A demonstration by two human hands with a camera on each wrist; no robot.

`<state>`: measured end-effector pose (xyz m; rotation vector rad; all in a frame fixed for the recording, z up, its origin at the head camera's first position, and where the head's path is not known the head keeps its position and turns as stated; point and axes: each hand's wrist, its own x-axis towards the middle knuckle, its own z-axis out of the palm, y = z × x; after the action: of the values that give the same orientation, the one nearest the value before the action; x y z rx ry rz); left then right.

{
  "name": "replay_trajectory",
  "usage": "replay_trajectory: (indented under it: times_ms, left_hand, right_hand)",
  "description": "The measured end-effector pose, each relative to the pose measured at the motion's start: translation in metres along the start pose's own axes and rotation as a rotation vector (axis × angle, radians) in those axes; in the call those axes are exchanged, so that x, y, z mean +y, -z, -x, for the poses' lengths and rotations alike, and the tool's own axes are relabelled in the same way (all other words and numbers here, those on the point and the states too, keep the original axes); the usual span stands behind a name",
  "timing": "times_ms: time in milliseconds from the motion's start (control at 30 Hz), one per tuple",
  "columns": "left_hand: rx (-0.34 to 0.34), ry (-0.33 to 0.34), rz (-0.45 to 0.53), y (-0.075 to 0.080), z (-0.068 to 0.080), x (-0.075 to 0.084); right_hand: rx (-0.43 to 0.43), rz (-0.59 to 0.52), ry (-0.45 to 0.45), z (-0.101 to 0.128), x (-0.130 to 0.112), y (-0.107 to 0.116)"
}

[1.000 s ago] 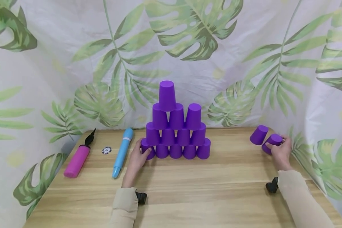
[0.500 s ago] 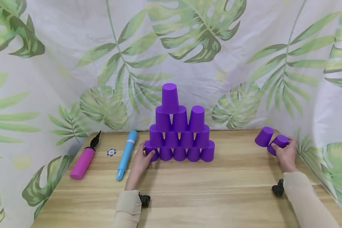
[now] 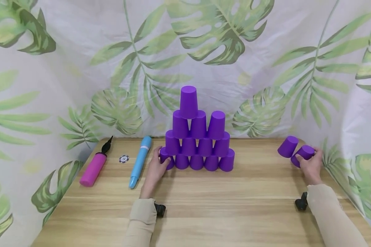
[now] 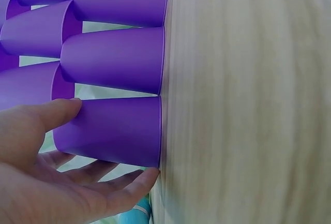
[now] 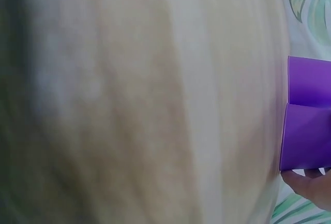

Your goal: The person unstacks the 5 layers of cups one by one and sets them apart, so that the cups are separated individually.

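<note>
Here, a wooden table (image 3: 235,199) (pale, grained) stands before leaf-print curtains (image 3: 80,68).

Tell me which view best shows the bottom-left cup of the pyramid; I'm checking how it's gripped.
The left wrist view: the bottom-left cup fills the frame, thumb above, fingers below. The head view shows it small, half hidden by the left hand. The right wrist view misses it.

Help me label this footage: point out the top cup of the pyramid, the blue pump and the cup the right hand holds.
top cup (image 3: 188,99), head view, middle of its side wall.
blue pump (image 3: 140,161), head view, mid-barrel.
cup in the right hand (image 3: 303,152), head view, its upturned base.
</note>
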<state>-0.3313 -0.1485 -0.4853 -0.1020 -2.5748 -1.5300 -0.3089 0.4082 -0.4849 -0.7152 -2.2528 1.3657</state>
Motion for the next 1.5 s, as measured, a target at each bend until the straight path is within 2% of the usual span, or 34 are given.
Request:
replay_trajectory:
  times_ms: [267,700,867,933,1067,1200,1300,1500]
  left_hand:
    - [0.007,-0.031,0.021,-0.003,0.004,0.000]
    - [0.024,-0.029,0.014,0.005,0.000,0.004]
    - [0.025,-0.035,0.013,0.005,0.002,0.001]
    - [0.018,-0.041,0.006,0.004,0.002,0.000]
    - [0.004,-0.051,-0.009,0.000,0.001,0.000]
    - [0.002,-0.041,-0.020,-0.001,0.000,0.002]
    - [0.007,-0.024,-0.030,0.000,0.001,0.001]
    - [0.013,-0.034,-0.066,0.002,0.000,0.003]
  right_hand:
    - [0.003,0.006,0.008,0.003,0.011,0.000]
    - [-0.038,0.040,0.050,-0.004,0.000,-0.003]
    - [-0.096,0.012,0.074,0.008,0.002,-0.003]
    - [-0.092,0.021,0.072,0.017,-0.001,0.003]
    - [-0.024,0.071,0.082,0.034,-0.018,0.018]
    - [0.060,0.029,0.116,0.046,-0.048,0.021]
    - [0.100,-0.023,0.168,0.056,-0.076,0.011]
    - [0.079,-0.111,0.340,0.081,-0.135,-0.016]
